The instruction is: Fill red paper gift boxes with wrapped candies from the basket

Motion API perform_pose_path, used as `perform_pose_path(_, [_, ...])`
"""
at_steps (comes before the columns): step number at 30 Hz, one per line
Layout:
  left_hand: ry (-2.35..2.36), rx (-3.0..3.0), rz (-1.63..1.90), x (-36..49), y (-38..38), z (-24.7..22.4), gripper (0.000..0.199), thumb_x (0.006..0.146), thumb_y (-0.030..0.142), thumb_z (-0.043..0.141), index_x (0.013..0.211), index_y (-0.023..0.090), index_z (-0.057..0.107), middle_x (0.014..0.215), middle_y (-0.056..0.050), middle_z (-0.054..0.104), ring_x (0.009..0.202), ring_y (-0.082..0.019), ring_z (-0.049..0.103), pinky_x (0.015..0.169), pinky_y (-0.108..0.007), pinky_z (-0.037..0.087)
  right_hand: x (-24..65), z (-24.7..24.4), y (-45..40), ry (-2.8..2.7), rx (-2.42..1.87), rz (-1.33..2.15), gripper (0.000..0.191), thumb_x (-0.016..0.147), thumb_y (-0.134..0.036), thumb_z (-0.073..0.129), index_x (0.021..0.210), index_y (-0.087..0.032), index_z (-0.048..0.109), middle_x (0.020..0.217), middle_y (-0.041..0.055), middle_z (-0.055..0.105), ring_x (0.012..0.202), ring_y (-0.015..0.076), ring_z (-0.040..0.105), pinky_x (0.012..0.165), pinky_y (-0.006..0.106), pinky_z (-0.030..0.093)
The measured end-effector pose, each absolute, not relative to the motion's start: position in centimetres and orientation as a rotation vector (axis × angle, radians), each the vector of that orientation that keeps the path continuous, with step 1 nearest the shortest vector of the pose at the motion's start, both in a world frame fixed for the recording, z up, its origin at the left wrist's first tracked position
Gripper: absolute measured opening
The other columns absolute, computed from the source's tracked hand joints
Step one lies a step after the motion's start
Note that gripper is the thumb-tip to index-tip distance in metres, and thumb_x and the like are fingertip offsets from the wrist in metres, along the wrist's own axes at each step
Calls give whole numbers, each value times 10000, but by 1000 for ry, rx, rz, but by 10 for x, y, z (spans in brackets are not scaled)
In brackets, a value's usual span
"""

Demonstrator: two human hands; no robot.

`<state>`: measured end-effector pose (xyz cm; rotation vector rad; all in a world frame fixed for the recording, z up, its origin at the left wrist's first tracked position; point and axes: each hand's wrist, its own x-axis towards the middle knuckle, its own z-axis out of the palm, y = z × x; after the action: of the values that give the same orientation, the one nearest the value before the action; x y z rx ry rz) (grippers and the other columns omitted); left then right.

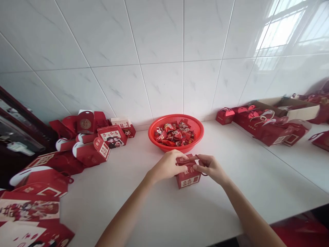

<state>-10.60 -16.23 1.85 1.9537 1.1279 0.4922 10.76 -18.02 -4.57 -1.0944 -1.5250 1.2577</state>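
A small red gift box [189, 176] with pale printed characters stands upright on the white table in front of me. My left hand [168, 167] grips its top from the left, thumb on the near face and fingers behind. From the right, my right hand [209, 168] pinches the top edge, where a dark red cord handle [204, 174] loops beside the fingers. Just behind the box sits a red plastic basket [151, 135] holding many wrapped candies [176, 133]. My fingers partly cover the top of the box.
Several red gift boxes [91, 152] crowd the table's left side. Flat printed pieces [28, 209] lie nearer on the left. More red boxes with cords [272, 132] and an open cardboard carton [303, 111] stand at the right. A tiled wall [161, 89] rises behind the table.
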Motion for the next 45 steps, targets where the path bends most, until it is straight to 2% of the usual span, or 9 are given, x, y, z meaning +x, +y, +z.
perform_pose_path(4, [984, 1650, 640, -121, -165, 41, 456, 820, 354, 727, 1239, 189, 656, 1252, -99, 683, 1103, -261, 655, 926, -378, 538, 111, -20, -175, -1569, -1131, 1152, 367, 733, -483, 780, 917, -167, 761, 557, -62, 409, 543, 98, 352, 510, 250, 371])
perform_pose_path(8, [759, 1452, 828, -130, -168, 53, 465, 861, 328, 721, 1287, 175, 612, 1206, -119, 703, 1194, -283, 635, 1057, -459, 474, 109, 10, -170, -1679, -1112, 1163, 350, 803, -511, 704, 790, -161, 719, 655, 5, 573, 601, 131, 473, 539, 267, 426])
perform_pose_path(14, [581, 1386, 883, -123, -174, 47, 455, 858, 274, 733, 1292, 193, 621, 1355, -139, 632, 1302, -328, 569, 1056, -484, 498, 103, 41, -164, -1843, -1096, 1117, 414, 855, -512, 659, 632, -172, 586, 623, -12, 517, 605, 121, 451, 575, 273, 396])
perform_pose_path(21, [563, 1505, 1004, -107, -177, 34, 345, 853, 224, 721, 1194, 219, 667, 1481, -115, 505, 1315, -299, 562, 1071, -434, 523, 85, 31, -163, -1747, -1116, 1155, 283, 787, -446, 742, 811, -176, 662, 714, 2, 617, 642, 141, 532, 583, 272, 435])
perform_pose_path(24, [659, 1698, 1090, -101, -177, 26, 403, 853, 205, 709, 1247, 247, 640, 1506, -102, 462, 1285, -268, 587, 1078, -416, 525, 82, 25, -162, -1663, -1093, 1123, 258, 798, -411, 704, 735, -178, 612, 676, -2, 598, 624, 143, 545, 570, 271, 441])
perform_pose_path(30, [1083, 2150, 1368, -88, -172, 6, 515, 808, 220, 731, 1300, 255, 582, 1293, -105, 586, 1221, -287, 586, 1012, -468, 539, 81, 26, -165, -1558, -1130, 1038, 212, 792, -342, 651, 665, -183, 589, 654, 11, 628, 641, 161, 573, 570, 274, 460])
perform_pose_path(32, [1197, 2158, 1309, -85, -170, 1, 539, 800, 266, 746, 1311, 239, 578, 1257, -112, 601, 1231, -305, 566, 1008, -482, 528, 83, 30, -167, -1512, -1135, 1040, 200, 785, -334, 645, 660, -190, 581, 665, 19, 649, 659, 173, 597, 582, 280, 476])
perform_pose_path(38, [1216, 2102, 1066, -78, -165, -12, 272, 896, 312, 640, 1143, 207, 684, 1226, -106, 610, 1157, -272, 592, 1009, -445, 507, 92, 40, -175, -1394, -1072, 1171, 213, 760, -377, 681, 679, -201, 593, 753, 38, 717, 783, 218, 685, 690, 309, 553])
perform_pose_path(45, [1109, 2095, 1028, -70, -167, -27, 320, 928, 355, 609, 1212, 210, 640, 1305, -113, 587, 1253, -284, 533, 1065, -452, 453, 102, 34, -179, -1372, -1057, 1282, 314, 779, -484, 716, 736, -189, 617, 793, 54, 723, 745, 196, 676, 661, 297, 534])
